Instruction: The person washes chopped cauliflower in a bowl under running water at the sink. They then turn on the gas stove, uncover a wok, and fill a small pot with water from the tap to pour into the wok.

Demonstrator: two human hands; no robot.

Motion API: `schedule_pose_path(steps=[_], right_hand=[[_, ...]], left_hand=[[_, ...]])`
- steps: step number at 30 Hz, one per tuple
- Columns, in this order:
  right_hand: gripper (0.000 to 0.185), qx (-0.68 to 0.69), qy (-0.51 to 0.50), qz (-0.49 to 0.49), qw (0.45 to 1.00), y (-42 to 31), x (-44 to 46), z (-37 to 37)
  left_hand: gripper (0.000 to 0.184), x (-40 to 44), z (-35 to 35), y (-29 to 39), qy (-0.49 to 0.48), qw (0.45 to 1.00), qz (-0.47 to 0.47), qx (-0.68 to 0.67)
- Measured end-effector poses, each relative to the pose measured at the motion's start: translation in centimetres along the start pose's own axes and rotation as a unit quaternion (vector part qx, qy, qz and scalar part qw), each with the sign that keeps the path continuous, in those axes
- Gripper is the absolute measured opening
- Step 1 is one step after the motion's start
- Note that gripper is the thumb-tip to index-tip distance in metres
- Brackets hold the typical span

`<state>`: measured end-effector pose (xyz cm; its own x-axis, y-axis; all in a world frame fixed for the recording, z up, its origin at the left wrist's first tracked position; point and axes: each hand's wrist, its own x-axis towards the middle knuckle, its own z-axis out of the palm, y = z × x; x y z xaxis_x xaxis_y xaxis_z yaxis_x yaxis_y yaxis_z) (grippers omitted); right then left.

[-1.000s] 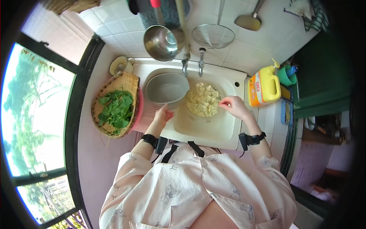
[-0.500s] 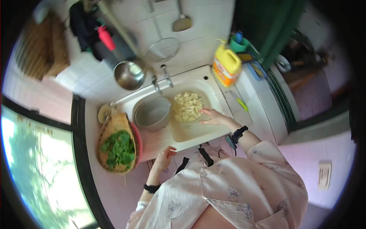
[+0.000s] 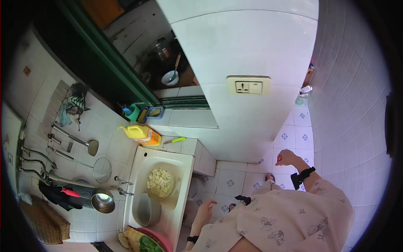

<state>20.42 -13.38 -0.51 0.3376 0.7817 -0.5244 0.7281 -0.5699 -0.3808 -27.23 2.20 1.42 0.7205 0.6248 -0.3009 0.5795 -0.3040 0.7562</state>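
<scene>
My left hand [image 3: 204,212] hangs beside the sink's front edge with its fingers loosely apart and nothing in it. My right hand [image 3: 287,158] is out over the tiled floor, away from the sink, its fingers curled in and no object visible in them. Nearest to my left hand is the white sink [image 3: 185,176]. A bowl of pale cut pieces [image 3: 160,182], perhaps cauliflower, stands in it. Next to that bowl is a grey basin [image 3: 147,210]. A woven basket [image 3: 136,238] with green leaves [image 3: 149,244] sits at the sink's near end, over a pink basin [image 3: 161,237].
On the ledge are a yellow jug [image 3: 142,134] and a knife with a green handle [image 3: 176,139]. A ladle [image 3: 103,201], a strainer [image 3: 102,170] and a spatula [image 3: 92,147] hang on the wall. A wall corner with a socket [image 3: 249,86] juts out ahead, beside the tiled floor [image 3: 285,136].
My view and body have turned right, away from the sink. My right hand has left the bowl's rim and curled up over the floor. My left hand stays near the sink's front.
</scene>
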Motion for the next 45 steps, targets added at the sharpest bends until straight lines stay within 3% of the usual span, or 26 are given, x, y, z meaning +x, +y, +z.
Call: schedule_pose_path(steps=[2,5,8,9,11,13,14,15,17,20,24,27,29,31,32,33,35,37,39,40,43,44,45], right_hand=[[0.022,0.149,0.053,0.068,0.985,6.6,-2.7,0.0],[0.016,0.182,0.135,0.117,0.967,18.4,-4.0,2.6],[0.016,0.176,0.108,0.109,0.972,26.7,-6.4,1.0],[0.016,0.150,0.106,0.077,0.980,30.6,-5.4,1.9],[0.020,0.147,0.127,0.187,0.963,33.5,-5.9,-0.6],[0.023,0.137,0.102,0.147,0.974,35.7,-6.5,-5.6],[0.026,0.121,0.082,0.106,0.984,36.9,-6.8,-8.1],[0.026,0.106,0.064,0.101,0.987,38.2,-6.3,-10.3],[0.025,0.150,0.109,0.072,0.980,40.4,-3.7,-13.4],[0.022,0.193,0.117,0.031,0.974,41.4,1.6,-19.4],[0.022,0.204,0.085,-0.021,0.975,40.0,9.7,-28.3],[0.021,0.123,0.092,-0.111,0.982,40.0,17.1,-33.9],[0.025,0.096,0.100,-0.155,0.978,40.4,22.1,-38.0],[0.023,0.125,0.090,-0.121,0.981,40.4,26.5,-43.0],[0.023,0.101,0.099,-0.182,0.973,39.9,28.4,-46.0],[0.025,0.119,0.110,-0.181,0.970,39.7,29.9,-48.3],[0.031,0.237,0.094,-0.181,0.950,38.6,33.5,-53.5],[0.033,0.238,0.121,-0.191,0.945,38.4,37.9,-57.0],[0.034,0.222,0.124,-0.234,0.938,41.4,45.7,-57.7],[0.029,0.142,0.102,-0.180,0.968,38.9,46.3,-60.1],[0.028,0.097,0.090,-0.184,0.974,36.5,53.2,-63.3],[0.032,0.176,0.047,-0.224,0.958,37.9,57.8,-63.5],[0.032,0.170,0.028,-0.229,0.958,36.6,60.6,-64.8]], left_hand=[[0.035,4.1,0.8,3.6,-0.054,0.998,0.024,0.007],[0.030,11.3,6.2,4.7,-0.101,0.993,0.058,-0.032],[0.019,17.1,13.9,9.2,-0.145,0.971,-0.060,-0.178],[0.019,19.5,16.9,9.3,-0.156,0.972,-0.049,-0.171],[0.018,23.6,21.3,9.9,-0.280,0.909,-0.081,-0.299],[0.017,25.9,24.2,17.7,-0.220,0.969,0.018,-0.108],[0.017,27.9,26.2,18.1,-0.200,0.971,0.008,-0.128],[0.025,28.9,26.1,23.1,-0.203,0.966,0.006,-0.160],[0.029,31.7,26.5,28.9,-0.191,0.976,0.022,-0.106],[0.033,36.3,26.8,34.2,-0.183,0.975,0.008,-0.122],[0.027,43.5,28.7,33.8,-0.166,0.981,0.040,-0.088],[0.023,49.6,28.6,36.1,-0.116,0.989,0.054,-0.073],[0.023,54.3,27.5,37.4,-0.051,0.993,0.066,-0.084],[0.023,59.5,26.8,37.4,0.009,0.992,0.071,-0.108],[0.024,61.5,26.0,38.5,0.060,0.991,0.067,-0.103],[0.023,62.8,25.3,39.0,0.076,0.982,0.081,-0.155],[0.024,65.1,22.6,41.5,0.065,0.967,-0.008,-0.245],[0.034,66.8,21.9,40.8,0.095,0.934,-0.039,-0.343],[0.041,67.8,21.2,39.9,0.176,0.922,-0.029,-0.343],[0.049,68.5,20.9,38.7,0.190,0.915,-0.051,-0.353],[0.055,70.7,19.8,35.2,0.276,0.895,-0.083,-0.341],[0.057,71.7,18.6,33.6,0.277,0.956,-0.038,-0.093],[0.057,72.7,17.0,34.0,0.284,0.952,-0.056,-0.099]])
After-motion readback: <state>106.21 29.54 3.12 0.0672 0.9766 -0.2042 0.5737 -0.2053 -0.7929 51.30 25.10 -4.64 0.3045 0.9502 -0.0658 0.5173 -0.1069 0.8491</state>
